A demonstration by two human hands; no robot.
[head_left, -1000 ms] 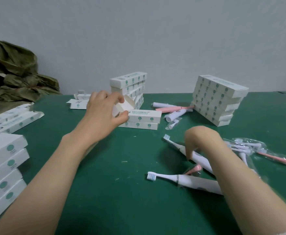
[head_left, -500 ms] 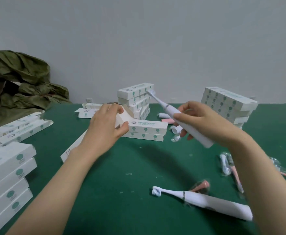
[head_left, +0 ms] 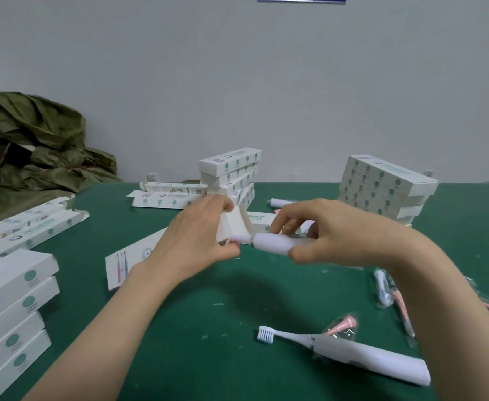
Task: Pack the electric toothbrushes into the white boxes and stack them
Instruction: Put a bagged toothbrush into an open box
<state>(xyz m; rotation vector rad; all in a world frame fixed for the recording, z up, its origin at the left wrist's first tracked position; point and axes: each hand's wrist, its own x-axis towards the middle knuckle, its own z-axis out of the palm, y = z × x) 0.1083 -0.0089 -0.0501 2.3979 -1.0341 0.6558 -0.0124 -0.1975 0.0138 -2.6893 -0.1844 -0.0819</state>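
Note:
My left hand [head_left: 197, 241] grips a long white box [head_left: 133, 260] near its open end, flaps up, above the green table [head_left: 179, 342]. My right hand [head_left: 333, 233] holds a white electric toothbrush [head_left: 275, 241] level, its head end inside the box's opening and hidden. A second white toothbrush [head_left: 353, 353] lies on the table at the front right, bristles pointing left.
Stacks of closed white boxes stand at the back centre [head_left: 231, 175], back right [head_left: 382, 189] and front left [head_left: 8, 308]. Loose boxes lie at left [head_left: 34, 227]. Bagged pink brush heads [head_left: 341, 325] and pink toothbrushes [head_left: 402, 308] lie at right. Green cloth [head_left: 40, 146] is heaped at back left.
My right hand picked a white toothbrush off the table, swung it over and brought its head into the box's open end. My left hand pulled the box nearer to me.

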